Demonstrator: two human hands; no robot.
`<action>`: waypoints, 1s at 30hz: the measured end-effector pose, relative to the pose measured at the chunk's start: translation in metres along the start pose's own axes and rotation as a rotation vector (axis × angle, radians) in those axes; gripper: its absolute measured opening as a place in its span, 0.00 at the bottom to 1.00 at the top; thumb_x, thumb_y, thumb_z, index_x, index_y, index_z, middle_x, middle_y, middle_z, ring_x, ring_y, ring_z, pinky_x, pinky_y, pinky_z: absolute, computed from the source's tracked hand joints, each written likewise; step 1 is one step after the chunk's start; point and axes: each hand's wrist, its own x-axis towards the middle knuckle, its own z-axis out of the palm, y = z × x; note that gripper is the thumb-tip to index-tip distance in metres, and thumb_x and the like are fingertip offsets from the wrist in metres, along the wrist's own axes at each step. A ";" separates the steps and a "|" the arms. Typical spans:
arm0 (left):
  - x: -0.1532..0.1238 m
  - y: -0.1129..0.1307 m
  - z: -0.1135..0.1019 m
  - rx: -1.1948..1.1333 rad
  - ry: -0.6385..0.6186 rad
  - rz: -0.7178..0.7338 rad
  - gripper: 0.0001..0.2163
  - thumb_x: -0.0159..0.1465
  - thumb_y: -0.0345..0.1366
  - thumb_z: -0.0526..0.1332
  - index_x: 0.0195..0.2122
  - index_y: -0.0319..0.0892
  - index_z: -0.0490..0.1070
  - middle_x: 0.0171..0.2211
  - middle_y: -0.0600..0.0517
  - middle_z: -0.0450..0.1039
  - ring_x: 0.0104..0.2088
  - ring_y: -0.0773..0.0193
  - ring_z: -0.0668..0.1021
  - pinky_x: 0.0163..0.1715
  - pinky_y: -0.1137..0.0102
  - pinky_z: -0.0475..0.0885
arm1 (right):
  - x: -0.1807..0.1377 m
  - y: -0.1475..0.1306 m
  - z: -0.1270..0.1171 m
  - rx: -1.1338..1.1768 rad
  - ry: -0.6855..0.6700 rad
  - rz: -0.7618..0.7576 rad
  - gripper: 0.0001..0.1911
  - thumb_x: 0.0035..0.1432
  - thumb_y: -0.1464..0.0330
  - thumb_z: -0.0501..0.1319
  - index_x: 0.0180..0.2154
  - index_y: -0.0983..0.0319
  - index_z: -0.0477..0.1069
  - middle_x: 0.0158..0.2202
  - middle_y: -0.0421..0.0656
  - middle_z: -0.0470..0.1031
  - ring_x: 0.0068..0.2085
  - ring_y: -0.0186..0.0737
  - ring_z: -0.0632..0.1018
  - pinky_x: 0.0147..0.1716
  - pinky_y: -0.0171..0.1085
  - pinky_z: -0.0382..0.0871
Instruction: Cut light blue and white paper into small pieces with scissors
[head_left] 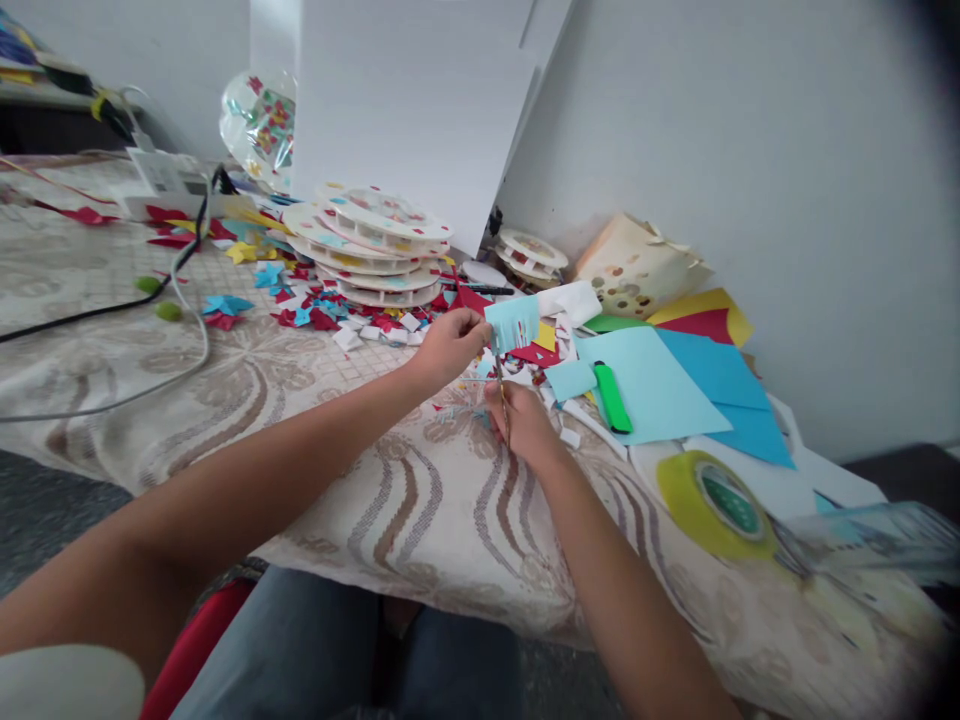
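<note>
My left hand [448, 346] pinches a small light-blue paper piece [513, 323] cut into a fringe along its upper edge, holding it above the table. Just below it, my right hand [523, 421] is closed around a pair of scissors [501, 392] whose thin blades point up at the paper's lower edge. Both hands hover over the patterned beige tablecloth [420, 500], with small red, blue and white paper scraps [360, 325] scattered close by.
Light-blue and blue paper sheets [675, 385] with a green lighter [613, 397] lie to the right, near a yellow tape roll [712, 505]. A stack of decorated round discs [375, 245] stands behind; cables [150, 330] cross the left. A white board [405, 100] leans on the wall.
</note>
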 end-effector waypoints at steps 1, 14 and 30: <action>0.000 0.000 0.000 -0.002 0.000 0.001 0.07 0.55 0.35 0.54 0.21 0.40 0.59 0.18 0.56 0.62 0.20 0.72 0.66 0.21 0.74 0.62 | 0.000 0.000 0.000 -0.002 -0.003 0.000 0.30 0.56 0.44 0.39 0.21 0.62 0.59 0.16 0.40 0.64 0.18 0.32 0.66 0.19 0.31 0.53; 0.000 0.001 0.000 -0.024 0.007 -0.011 0.07 0.55 0.35 0.54 0.22 0.39 0.60 0.17 0.56 0.62 0.19 0.72 0.66 0.21 0.74 0.61 | 0.001 0.000 0.000 -0.010 0.008 0.013 0.29 0.56 0.45 0.40 0.23 0.61 0.60 0.17 0.40 0.66 0.19 0.33 0.67 0.19 0.31 0.53; 0.001 0.001 -0.004 0.100 -0.001 0.023 0.09 0.55 0.35 0.54 0.19 0.40 0.59 0.17 0.55 0.62 0.20 0.71 0.65 0.22 0.73 0.60 | -0.001 -0.004 -0.004 0.002 0.005 0.007 0.27 0.58 0.47 0.42 0.21 0.61 0.59 0.16 0.40 0.66 0.19 0.34 0.68 0.21 0.32 0.55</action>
